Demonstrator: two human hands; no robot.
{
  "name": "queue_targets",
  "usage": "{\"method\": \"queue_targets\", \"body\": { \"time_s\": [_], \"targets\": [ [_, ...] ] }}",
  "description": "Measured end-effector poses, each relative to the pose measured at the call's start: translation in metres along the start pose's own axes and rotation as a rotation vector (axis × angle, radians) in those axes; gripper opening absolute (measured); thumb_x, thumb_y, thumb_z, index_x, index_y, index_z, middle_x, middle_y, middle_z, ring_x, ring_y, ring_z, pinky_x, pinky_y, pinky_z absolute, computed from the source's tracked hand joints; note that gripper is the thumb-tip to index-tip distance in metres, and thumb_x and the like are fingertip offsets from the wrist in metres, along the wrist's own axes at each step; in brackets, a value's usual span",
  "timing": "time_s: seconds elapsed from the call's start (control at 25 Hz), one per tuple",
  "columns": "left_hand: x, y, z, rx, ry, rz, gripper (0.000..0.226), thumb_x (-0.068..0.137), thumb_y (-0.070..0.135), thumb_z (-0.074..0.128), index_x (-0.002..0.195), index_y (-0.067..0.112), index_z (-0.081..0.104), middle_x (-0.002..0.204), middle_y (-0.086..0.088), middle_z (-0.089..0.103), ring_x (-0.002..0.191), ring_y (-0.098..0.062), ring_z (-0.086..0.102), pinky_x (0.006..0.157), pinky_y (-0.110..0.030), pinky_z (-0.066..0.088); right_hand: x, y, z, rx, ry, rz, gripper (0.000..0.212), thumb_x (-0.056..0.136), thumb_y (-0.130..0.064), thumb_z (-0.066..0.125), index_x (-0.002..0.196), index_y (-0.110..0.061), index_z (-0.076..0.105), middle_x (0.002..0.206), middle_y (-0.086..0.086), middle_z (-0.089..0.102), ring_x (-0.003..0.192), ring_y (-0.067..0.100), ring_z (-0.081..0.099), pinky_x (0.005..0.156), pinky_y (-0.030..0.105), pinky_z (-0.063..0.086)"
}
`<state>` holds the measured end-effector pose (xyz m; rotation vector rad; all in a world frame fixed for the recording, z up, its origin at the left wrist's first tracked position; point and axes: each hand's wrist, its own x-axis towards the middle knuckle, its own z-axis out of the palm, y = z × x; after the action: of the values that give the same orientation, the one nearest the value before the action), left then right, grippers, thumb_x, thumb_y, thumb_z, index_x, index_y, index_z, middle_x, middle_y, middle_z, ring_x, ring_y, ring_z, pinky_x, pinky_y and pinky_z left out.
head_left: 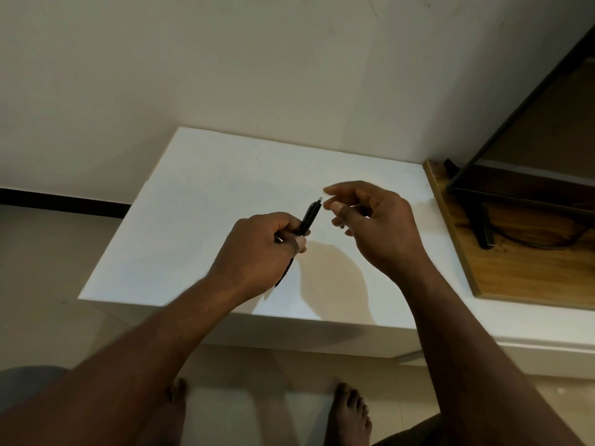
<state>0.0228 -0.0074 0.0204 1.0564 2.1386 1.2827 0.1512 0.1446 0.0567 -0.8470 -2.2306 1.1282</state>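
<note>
My left hand (257, 252) grips a black pen (309, 217) above the white platform (199, 201). The pen's pale clicker end points up and to the right, and its lower tip sticks out below my fist. My right hand (376, 220) hovers just right of the pen's top end, with its fingers loosely curled and nothing in them. The thumb and forefinger are a short way from the clicker, not touching it.
A wooden board (521, 272) lies on the ledge at the right, with a black metal stand (483, 226) and a cable on it. A pale wall rises behind the platform. My bare feet (351, 413) stand on the tiled floor below.
</note>
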Motion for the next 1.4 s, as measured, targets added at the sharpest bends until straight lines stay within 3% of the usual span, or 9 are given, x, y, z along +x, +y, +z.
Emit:
{"method": "queue_targets", "body": {
  "time_s": [0.08,0.24,0.48,0.68,0.88,1.08,1.28,1.4],
  "targets": [
    [0.000,-0.001,0.000,-0.008,0.005,-0.008,0.013,0.090,0.026,0.073,0.098,0.035,0.076,0.080,0.021,0.075,0.079,0.000,0.070,0.084,-0.035,0.060,0.004,0.008,-0.007,-0.016,0.054,0.068,0.025,0.099,-0.022,0.069,0.121,-0.033,0.072,0.096,-0.012,0.078,0.081,0.004,0.075,0.077,0.029,0.060],
    [0.000,-0.003,0.001,0.025,0.000,-0.004,0.011,0.089,0.030,0.074,0.100,0.033,0.077,0.079,0.019,0.074,0.078,-0.004,0.071,0.081,-0.040,0.061,0.008,0.027,-0.006,-0.274,0.054,0.130,0.027,0.098,-0.022,0.068,0.121,-0.033,0.069,0.092,-0.021,0.071,0.083,0.003,0.071,0.075,0.028,0.056],
    [0.001,-0.006,0.002,0.064,0.001,0.005,0.012,0.088,0.033,0.074,0.100,0.034,0.076,0.080,0.028,0.071,0.079,-0.002,0.069,0.079,-0.036,0.060,0.010,0.044,0.007,-0.469,-0.086,0.151,0.034,0.097,-0.022,0.069,0.130,-0.029,0.068,0.142,-0.004,0.057,0.117,0.019,0.065,0.099,0.034,0.051],
    [0.002,-0.009,0.003,0.077,0.015,0.030,0.013,0.088,0.034,0.075,0.100,0.035,0.076,0.076,0.025,0.071,0.079,0.003,0.066,0.076,-0.027,0.058,0.007,0.049,0.016,-0.662,-0.293,0.178,0.054,0.100,-0.024,0.063,0.153,-0.028,0.050,0.166,-0.004,0.037,0.150,0.028,0.033,0.112,0.039,0.039],
    [0.002,-0.010,0.002,0.077,0.013,0.027,0.012,0.088,0.036,0.074,0.099,0.036,0.076,0.079,0.031,0.069,0.079,0.005,0.065,0.073,-0.025,0.055,0.005,0.049,0.018,-0.733,-0.287,0.183,0.057,0.099,-0.030,0.065,0.153,-0.020,0.049,0.159,-0.006,0.047,0.145,0.027,0.037,0.106,0.040,0.046],
    [0.002,-0.009,0.003,0.082,0.021,0.034,0.012,0.088,0.035,0.075,0.100,0.035,0.076,0.077,0.024,0.070,0.081,0.006,0.064,0.070,-0.020,0.051,0.006,0.049,0.022,-0.650,-0.154,0.176,0.042,0.093,-0.014,0.071,0.134,-0.017,0.068,0.130,0.007,0.072,0.122,0.027,0.065,0.098,0.037,0.055],
    [0.001,-0.008,0.002,0.094,0.023,0.035,0.013,0.088,0.035,0.075,0.101,0.034,0.076,0.078,0.024,0.071,0.078,0.004,0.065,0.072,-0.022,0.053,0.003,0.046,0.025,-0.643,-0.076,0.138,0.022,0.088,0.001,0.064,0.098,-0.014,0.077,0.102,0.007,0.075,0.096,0.028,0.070,0.082,0.039,0.060],
    [0.001,-0.008,0.001,0.096,0.024,0.036,0.012,0.088,0.036,0.075,0.101,0.035,0.076,0.077,0.025,0.070,0.078,0.004,0.065,0.071,-0.021,0.052,0.004,0.047,0.026,-0.631,-0.056,0.157,0.018,0.090,-0.003,0.068,0.102,-0.014,0.076,0.103,0.006,0.075,0.097,0.027,0.069,0.083,0.038,0.059]
  ]
}}
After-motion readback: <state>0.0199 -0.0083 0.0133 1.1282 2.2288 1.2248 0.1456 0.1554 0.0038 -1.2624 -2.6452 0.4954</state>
